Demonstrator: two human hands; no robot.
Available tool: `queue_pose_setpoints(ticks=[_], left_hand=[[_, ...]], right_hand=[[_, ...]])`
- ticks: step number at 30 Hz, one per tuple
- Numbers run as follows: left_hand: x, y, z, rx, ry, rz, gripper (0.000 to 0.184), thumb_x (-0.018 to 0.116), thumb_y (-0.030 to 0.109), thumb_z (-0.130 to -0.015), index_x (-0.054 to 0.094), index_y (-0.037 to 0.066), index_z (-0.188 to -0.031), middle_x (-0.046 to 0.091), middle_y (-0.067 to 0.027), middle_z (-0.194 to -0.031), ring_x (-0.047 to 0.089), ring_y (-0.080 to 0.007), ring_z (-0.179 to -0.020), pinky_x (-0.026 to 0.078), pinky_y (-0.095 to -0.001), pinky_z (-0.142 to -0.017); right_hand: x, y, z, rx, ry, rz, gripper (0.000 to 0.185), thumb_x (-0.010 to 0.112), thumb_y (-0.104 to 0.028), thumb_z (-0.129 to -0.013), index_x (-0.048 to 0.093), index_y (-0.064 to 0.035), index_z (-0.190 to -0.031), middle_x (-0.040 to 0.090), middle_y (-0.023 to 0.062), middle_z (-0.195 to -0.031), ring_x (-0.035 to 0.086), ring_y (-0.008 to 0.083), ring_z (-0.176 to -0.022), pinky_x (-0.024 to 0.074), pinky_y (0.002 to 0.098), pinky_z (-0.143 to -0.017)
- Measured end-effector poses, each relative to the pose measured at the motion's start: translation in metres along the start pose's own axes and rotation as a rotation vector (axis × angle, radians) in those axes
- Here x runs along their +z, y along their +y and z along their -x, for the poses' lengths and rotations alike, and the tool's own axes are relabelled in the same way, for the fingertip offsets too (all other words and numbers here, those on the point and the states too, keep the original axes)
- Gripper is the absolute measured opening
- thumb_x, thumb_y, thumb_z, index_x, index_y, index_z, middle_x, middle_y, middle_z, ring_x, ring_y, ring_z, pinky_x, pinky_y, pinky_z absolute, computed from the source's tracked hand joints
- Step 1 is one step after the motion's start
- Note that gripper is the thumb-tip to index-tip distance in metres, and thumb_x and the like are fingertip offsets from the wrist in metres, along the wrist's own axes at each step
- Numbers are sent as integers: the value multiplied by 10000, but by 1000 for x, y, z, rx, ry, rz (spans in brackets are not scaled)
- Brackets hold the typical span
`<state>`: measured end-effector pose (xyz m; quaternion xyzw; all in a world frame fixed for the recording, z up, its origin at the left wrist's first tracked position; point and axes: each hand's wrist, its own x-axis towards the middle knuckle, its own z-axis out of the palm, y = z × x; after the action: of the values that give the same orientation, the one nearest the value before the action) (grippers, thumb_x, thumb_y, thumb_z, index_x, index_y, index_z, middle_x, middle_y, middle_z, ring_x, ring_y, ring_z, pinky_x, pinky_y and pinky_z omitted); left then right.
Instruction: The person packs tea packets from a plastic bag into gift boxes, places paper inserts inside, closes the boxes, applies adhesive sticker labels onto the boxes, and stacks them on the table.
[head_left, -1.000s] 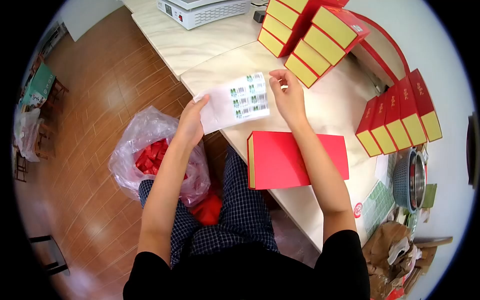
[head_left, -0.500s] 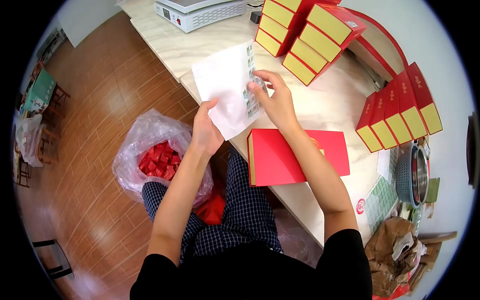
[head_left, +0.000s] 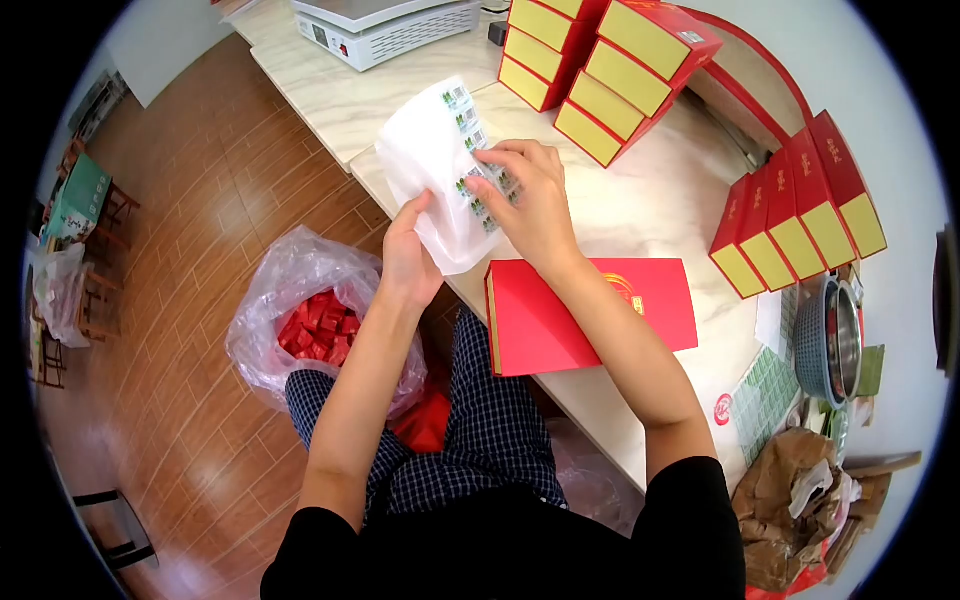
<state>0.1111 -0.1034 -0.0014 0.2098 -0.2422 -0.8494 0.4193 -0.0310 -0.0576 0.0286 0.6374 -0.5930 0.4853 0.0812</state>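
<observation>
white label sheet [head_left: 437,165] held over the table [head_left: 650,215] edge

a firm left hand [head_left: 412,258] and a light right hand [head_left: 540,210] should avoid creasing it. the left thumb clamps the near part; right thumb and forefinger sit close together, though whether they pinch anything i cannot tell. the paper curves near the red box [head_left: 545,325], green-and-black labels [head_left: 467,118] along one side.

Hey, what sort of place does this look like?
Probably a small packing workspace: there are stacked red-and-yellow boxes on the table, a plastic bag of small red items, and a sheet of printed labels in the left hand.
</observation>
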Motion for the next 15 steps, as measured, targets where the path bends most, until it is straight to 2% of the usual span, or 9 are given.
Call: queue_pose_setpoints(ticks=[2, 5, 7, 14, 15], left_hand=[[2, -2, -1, 17, 16, -11, 459, 387, 251, -975, 402, 3, -1361, 536, -130, -1305, 525, -261, -1201, 416, -417, -1027], [2, -1, -3, 57, 5, -32, 468, 347, 251, -964, 404, 0, -1354, 532, -132, -1310, 517, -270, -1209, 399, -424, -1041], [2, 0, -1, 86, -11, -64, 471, 316, 240, -971, 391, -19, -1357, 489, -132, -1349, 480, -262, -1245, 378, -414, -1052], [-8, -1, -7, 91, -71, -81, 469, 316, 236, -959, 404, -19, -1342, 496, -136, -1340, 507, -268, -1217, 397, -405, -1032], [-4, 1, -4, 80, -81, -89, 480, 306, 271, -971, 408, -22, -1337, 501, -137, -1335, 513, -266, -1210, 402, -405, -1027]], right_hand=[[4, 5, 1, 68, 4, -135, 212, 746, -137, -764, 701, -45, -949, 610, 85, -1008, 505, 269, -977, 402, 370, -867], [4, 4, 1, 167, -8, -189, 187, 733, -132, -781, 703, -44, -943, 611, 86, -968, 508, 270, -953, 414, 358, -851], [3, 3, 0, 175, -15, -192, 182, 727, -131, -788, 702, -42, -944, 610, 88, -952, 511, 271, -939, 421, 355, -844], [4, 0, 0, 214, -61, -257, 145, 709, -123, -806, 687, -18, -904, 610, 103, -909, 541, 259, -892, 452, 349, -800], [3, -1, 0, 215, -62, -257, 145, 709, -123, -806, 687, -18, -904, 610, 103, -909, 541, 259, -892, 452, 349, -800]])
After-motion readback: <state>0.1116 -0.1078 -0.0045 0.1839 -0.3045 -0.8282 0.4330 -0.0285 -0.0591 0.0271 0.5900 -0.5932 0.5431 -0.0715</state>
